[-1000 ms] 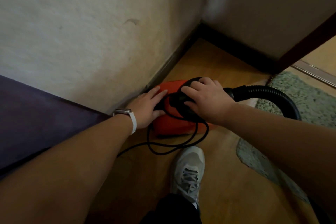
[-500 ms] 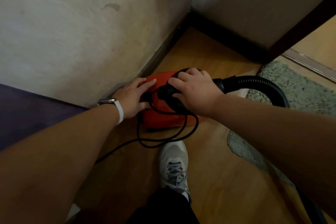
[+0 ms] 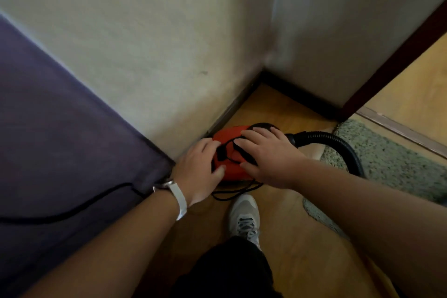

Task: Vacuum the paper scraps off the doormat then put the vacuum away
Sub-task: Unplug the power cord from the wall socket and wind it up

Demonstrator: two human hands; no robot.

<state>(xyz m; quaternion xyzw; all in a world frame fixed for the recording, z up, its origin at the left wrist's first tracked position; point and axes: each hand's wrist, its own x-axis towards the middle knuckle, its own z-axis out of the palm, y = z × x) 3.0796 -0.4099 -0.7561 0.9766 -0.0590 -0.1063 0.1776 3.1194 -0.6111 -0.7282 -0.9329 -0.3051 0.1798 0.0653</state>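
Observation:
A small red vacuum [image 3: 228,135] sits on the wooden floor against the wall's skirting, near the room corner. My left hand [image 3: 200,169] clasps its left side, thumb on the front face. My right hand [image 3: 268,156] presses down on the black top handle, where a loop of the black power cord [image 3: 232,195] lies under my fingers. More cord hangs in loops on the floor in front of the vacuum. The black ribbed hose [image 3: 338,144] arcs right from the vacuum over the green-grey doormat [image 3: 394,162]. No paper scraps show on the visible mat.
A purple upholstered surface [image 3: 60,140] fills the left, with the cord trailing across it. My grey shoe [image 3: 244,218] stands just behind the vacuum. A dark door frame [image 3: 387,63] and a metal threshold strip [image 3: 399,128] lie at the right.
Both hands stay on the vacuum by the wall. A loop of cord now lies on top under my right fingers, and the loops on the floor are smaller. My head has pulled back.

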